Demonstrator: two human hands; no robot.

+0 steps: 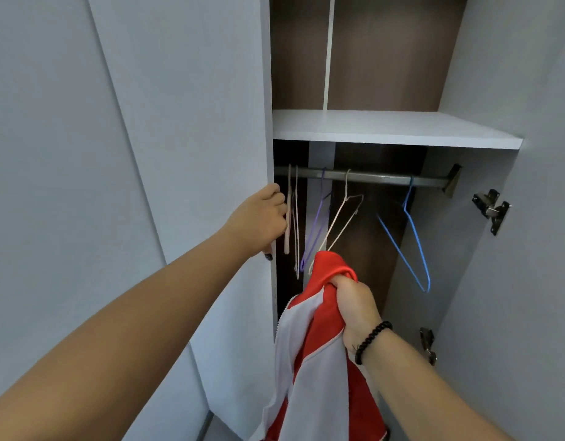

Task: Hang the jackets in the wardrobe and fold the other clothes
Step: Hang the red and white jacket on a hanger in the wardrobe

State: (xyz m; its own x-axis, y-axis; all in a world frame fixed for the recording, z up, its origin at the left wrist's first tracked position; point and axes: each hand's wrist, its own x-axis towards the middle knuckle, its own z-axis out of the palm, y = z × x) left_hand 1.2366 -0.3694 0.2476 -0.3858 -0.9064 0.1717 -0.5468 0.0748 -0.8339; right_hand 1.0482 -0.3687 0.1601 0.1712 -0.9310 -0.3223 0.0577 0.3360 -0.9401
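Note:
A red and white zip jacket (319, 370) hangs from my right hand (354, 303), which grips it by the red collar in front of the open wardrobe. My left hand (262, 219) has its fingers curled round the edge of the left wardrobe door (236, 173), right beside a pale hanger (287, 230). Inside, a metal rail (379, 179) carries several bare hangers: a purple one (316, 230), a white wire one (343, 222) just above the jacket's collar, and a blue one (416, 246) further right.
A white shelf (389, 128) spans the wardrobe above the rail. The right door (535, 249) stands open, with metal hinges (492, 210) on its inner side. Dark space lies below the hangers.

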